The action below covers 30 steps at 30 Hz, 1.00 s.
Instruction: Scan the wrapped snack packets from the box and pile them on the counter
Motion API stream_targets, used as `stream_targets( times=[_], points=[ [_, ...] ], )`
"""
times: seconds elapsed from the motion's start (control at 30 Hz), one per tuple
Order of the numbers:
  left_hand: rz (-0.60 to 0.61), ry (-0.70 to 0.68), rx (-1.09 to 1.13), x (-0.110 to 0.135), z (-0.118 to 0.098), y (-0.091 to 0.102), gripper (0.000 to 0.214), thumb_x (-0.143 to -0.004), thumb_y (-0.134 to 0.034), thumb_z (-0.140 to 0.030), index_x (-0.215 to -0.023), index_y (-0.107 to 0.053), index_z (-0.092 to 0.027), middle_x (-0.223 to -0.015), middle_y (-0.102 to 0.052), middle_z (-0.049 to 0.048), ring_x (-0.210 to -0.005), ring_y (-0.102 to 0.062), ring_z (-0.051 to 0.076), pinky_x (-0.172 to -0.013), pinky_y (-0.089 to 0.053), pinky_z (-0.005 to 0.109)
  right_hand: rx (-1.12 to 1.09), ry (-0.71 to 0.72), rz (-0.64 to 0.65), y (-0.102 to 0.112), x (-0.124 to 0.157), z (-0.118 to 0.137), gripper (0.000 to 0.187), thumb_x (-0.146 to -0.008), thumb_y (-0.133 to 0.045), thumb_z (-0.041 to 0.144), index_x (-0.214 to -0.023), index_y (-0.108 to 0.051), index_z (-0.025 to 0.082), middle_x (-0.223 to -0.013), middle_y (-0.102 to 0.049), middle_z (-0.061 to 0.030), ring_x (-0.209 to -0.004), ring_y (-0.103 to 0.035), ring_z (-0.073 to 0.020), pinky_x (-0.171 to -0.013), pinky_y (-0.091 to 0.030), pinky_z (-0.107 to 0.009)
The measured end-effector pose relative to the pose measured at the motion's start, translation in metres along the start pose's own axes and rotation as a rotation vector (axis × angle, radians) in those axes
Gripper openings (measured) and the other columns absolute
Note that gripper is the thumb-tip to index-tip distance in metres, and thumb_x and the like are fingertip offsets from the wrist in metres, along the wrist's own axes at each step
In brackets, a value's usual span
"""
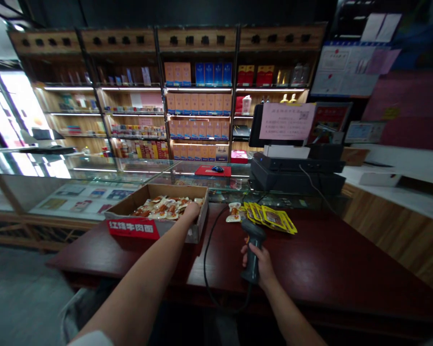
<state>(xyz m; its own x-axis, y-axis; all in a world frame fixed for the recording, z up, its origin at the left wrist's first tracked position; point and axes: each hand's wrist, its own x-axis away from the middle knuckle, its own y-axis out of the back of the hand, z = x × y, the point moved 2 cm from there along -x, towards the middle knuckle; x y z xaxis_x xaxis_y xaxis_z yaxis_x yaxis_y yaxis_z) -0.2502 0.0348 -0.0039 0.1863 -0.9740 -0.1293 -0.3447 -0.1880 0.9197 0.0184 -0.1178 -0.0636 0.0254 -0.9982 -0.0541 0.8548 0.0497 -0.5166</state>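
Observation:
My right hand (259,262) is wrapped round the grip of a dark barcode scanner (253,240), whose head points toward several yellow snack packets (274,218) fanned out on the dark red counter (328,269). A white-and-orange packet (234,213) lies just left of them. My left hand (192,210) reaches into an open cardboard box (155,226) full of small snack packets (162,206); its fingers are curled down among them, and what they grip is hidden. A red label with white characters (133,228) is on the box front.
The scanner's black cable (206,259) loops over the counter edge. Behind stand a black till with monitor and pink notice (286,122), a red mouse pad with mouse (213,170), glass display cases (94,168), and lit shelves of boxed goods (198,110).

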Motion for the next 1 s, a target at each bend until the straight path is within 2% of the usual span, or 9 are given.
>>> stream_targets(
  times=[0.2,0.3,0.4,0.47,0.53,0.6,0.7,0.83,1.0],
  points=[
    [-0.062,0.026,0.066,-0.004,-0.001,0.01,0.037,-0.089,-0.035,-0.029,-0.094,-0.068,-0.012,-0.099,-0.068,0.0172,-0.094,-0.063,0.025,-0.075,-0.045,0.028,-0.005,-0.012,0.015,0.002,-0.003,-0.003,0.039,-0.063,-0.073,0.04,-0.088,-0.058,0.015,-0.057,-0.065,0.0007,-0.036,-0.053,-0.0114,-0.034,-0.044,-0.022],
    [-0.293,0.091,0.25,0.004,0.002,0.028,0.042,-0.091,-0.027,-0.032,-0.097,-0.064,-0.012,-0.101,-0.067,0.0183,-0.097,-0.062,0.026,-0.076,-0.045,0.031,-0.006,-0.021,0.016,0.001,-0.003,-0.002,0.039,-0.062,-0.074,0.04,-0.088,-0.058,0.015,-0.058,-0.065,0.0007,-0.036,-0.052,-0.0112,-0.035,-0.044,-0.022],
    [-0.537,0.145,0.771,0.018,-0.004,0.045,0.038,-0.09,-0.03,-0.034,-0.096,-0.061,-0.013,-0.094,-0.067,0.014,-0.09,-0.063,0.023,-0.074,-0.047,0.031,-0.011,-0.021,0.013,0.001,-0.002,0.0,0.039,-0.062,-0.074,0.04,-0.088,-0.059,0.015,-0.058,-0.065,0.0004,-0.036,-0.053,-0.0113,-0.035,-0.045,-0.023],
    [-0.456,0.14,1.217,0.032,-0.017,0.045,0.034,-0.089,-0.035,-0.035,-0.1,-0.058,-0.013,-0.087,-0.067,0.0093,-0.082,-0.064,0.019,-0.071,-0.049,0.03,-0.012,-0.024,0.017,0.0,-0.001,0.001,0.038,-0.062,-0.074,0.039,-0.088,-0.059,0.015,-0.058,-0.065,0.0003,-0.037,-0.053,-0.0116,-0.035,-0.045,-0.023],
    [-0.199,0.12,1.574,0.049,-0.036,0.033,0.03,-0.085,-0.045,-0.035,-0.102,-0.057,-0.013,-0.081,-0.066,0.0068,-0.073,-0.064,0.017,-0.069,-0.051,0.03,-0.011,-0.023,0.024,0.0,-0.001,0.001,0.038,-0.063,-0.073,0.038,-0.089,-0.059,0.015,-0.058,-0.065,0.0004,-0.037,-0.053,-0.0117,-0.035,-0.045,-0.023],
    [0.065,0.066,1.712,0.07,-0.052,0.013,0.028,-0.076,-0.06,-0.031,-0.096,-0.059,-0.012,-0.076,-0.065,0.006,-0.067,-0.063,0.016,-0.067,-0.051,0.031,-0.01,-0.017,0.027,0.0,0.0,0.001,0.037,-0.064,-0.073,0.038,-0.089,-0.059,0.015,-0.058,-0.065,0.0005,-0.037,-0.053,-0.0115,-0.035,-0.045,-0.023],
    [0.269,-0.034,1.659,0.098,-0.057,-0.025,0.04,-0.055,-0.076,-0.022,-0.091,-0.059,-0.014,-0.072,-0.065,0.0024,-0.059,-0.06,0.014,-0.06,-0.05,0.029,-0.01,-0.006,0.039,0.0,0.001,0.001,0.037,-0.064,-0.073,0.038,-0.089,-0.06,0.015,-0.058,-0.064,0.0005,-0.037,-0.053,-0.0113,-0.035,-0.044,-0.022],
    [0.359,-0.037,1.556,0.112,-0.04,-0.064,0.048,-0.047,-0.082,-0.024,-0.087,-0.058,-0.013,-0.073,-0.065,0.0029,-0.055,-0.059,0.013,-0.056,-0.047,0.026,0.001,-0.017,0.095,-0.002,0.004,0.001,0.039,-0.065,-0.073,0.038,-0.093,-0.059,0.015,-0.059,-0.063,0.0013,-0.037,-0.053,-0.011,-0.035,-0.045,-0.023],
    [0.338,-0.05,1.613,0.11,-0.03,-0.071,0.049,-0.048,-0.083,-0.028,-0.085,-0.055,-0.014,-0.075,-0.065,0.0022,-0.059,-0.059,0.013,-0.057,-0.047,0.026,0.025,-0.045,0.124,-0.005,0.009,0.002,0.039,-0.064,-0.073,0.037,-0.093,-0.058,0.016,-0.059,-0.062,0.0023,-0.037,-0.053,-0.0106,-0.035,-0.045,-0.022]
  ],
)
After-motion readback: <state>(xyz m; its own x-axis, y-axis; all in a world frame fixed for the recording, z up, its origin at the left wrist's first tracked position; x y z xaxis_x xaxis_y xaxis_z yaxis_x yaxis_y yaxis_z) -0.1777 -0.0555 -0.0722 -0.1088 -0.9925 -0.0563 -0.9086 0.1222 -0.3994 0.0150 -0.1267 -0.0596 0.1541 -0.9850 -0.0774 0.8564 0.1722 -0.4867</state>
